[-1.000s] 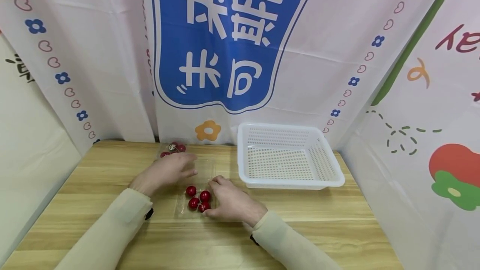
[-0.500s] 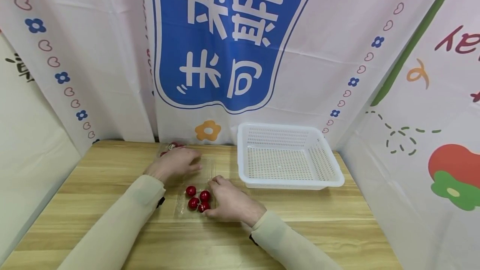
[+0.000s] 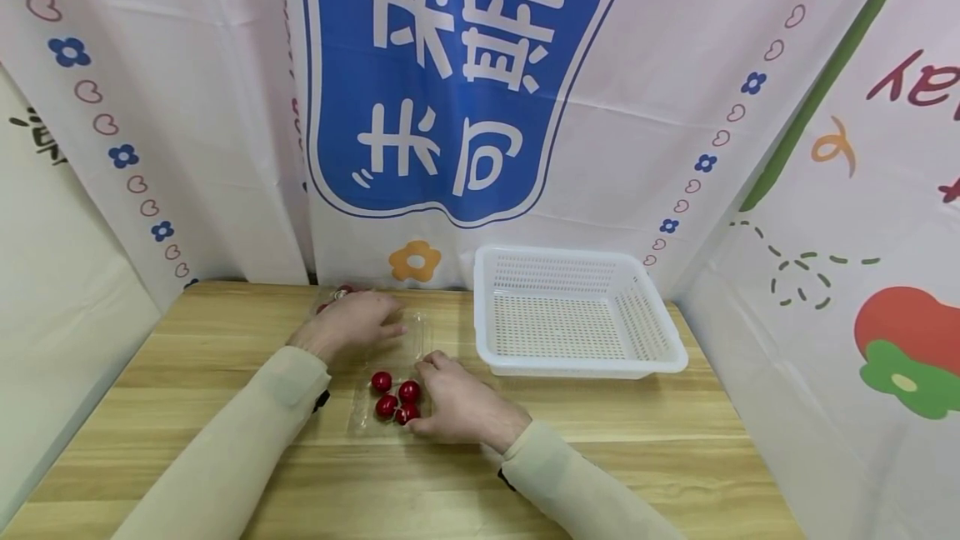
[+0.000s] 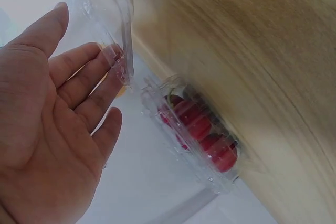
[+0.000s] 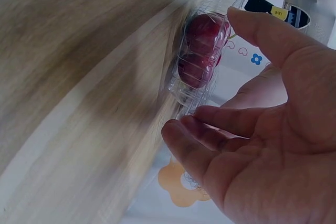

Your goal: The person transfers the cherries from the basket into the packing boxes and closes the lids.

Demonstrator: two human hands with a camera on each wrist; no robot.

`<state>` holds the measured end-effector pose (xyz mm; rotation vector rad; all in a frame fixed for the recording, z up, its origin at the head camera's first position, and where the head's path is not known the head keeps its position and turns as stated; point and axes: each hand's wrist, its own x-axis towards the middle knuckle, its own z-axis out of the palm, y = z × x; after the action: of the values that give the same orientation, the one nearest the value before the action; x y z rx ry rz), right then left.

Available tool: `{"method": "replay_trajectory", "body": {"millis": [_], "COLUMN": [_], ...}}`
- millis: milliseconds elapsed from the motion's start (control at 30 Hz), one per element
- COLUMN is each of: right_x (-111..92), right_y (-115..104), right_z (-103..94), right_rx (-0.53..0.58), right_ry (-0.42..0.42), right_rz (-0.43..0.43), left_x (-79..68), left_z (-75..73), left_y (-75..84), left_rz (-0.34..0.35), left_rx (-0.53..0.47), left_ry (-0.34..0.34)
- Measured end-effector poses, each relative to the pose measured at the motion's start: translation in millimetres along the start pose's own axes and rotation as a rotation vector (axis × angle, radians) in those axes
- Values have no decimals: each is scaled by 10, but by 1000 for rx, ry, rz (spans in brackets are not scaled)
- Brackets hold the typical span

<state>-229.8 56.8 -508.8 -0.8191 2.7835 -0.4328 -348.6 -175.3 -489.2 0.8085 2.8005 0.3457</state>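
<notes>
A clear plastic clamshell box (image 3: 362, 421) stands on the table with its lid (image 3: 418, 330) folded back. Several dark red cherries (image 3: 397, 398) lie in it. My right hand (image 3: 468, 407) holds the box's right side, thumb near its front corner and fingers towards the hinge. Behind the box, my left hand (image 3: 352, 325) has nearly straight fingers, whose tips touch the clear lid (image 4: 126, 35) in the left wrist view. A second clear box (image 4: 223, 184) of cherries (image 4: 197, 124) sits beyond that hand, partly hidden by it in the head view.
A white perforated plastic basket (image 3: 581, 371) stands at the back right of the wooden table (image 3: 637, 457). A printed curtain (image 3: 637, 148) hangs right behind the table's back edge, and more printed sheeting (image 3: 817, 340) borders the right side.
My left hand has shifted slightly right and back along the lid, covering more of the rear box. My right hand and the front cherries stay in place.
</notes>
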Motion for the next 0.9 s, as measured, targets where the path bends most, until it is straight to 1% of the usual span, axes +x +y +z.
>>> {"method": "replay_trajectory", "body": {"millis": [100,233,533,700,900], "right_x": [0,-4,2,-4,-9], "right_y": [-2,-6,-2,-3,-8], "right_z": [-1,-2,-3,-4,-6], "right_rx": [0,4,2,11,9], "right_ry": [-4,-7,-5,-10,-12], "right_rz": [1,2,2,3,7], "left_x": [-19,-55,-117,-169,-268], "left_z": [-23,-59,-129,-164,-212], "left_y": [14,36,94,123,159], "left_rz": [-10,-14,-18,1,31], "left_rx": [-9,-10,19,36,48], "left_ry": [-2,12,39,71,115]}}
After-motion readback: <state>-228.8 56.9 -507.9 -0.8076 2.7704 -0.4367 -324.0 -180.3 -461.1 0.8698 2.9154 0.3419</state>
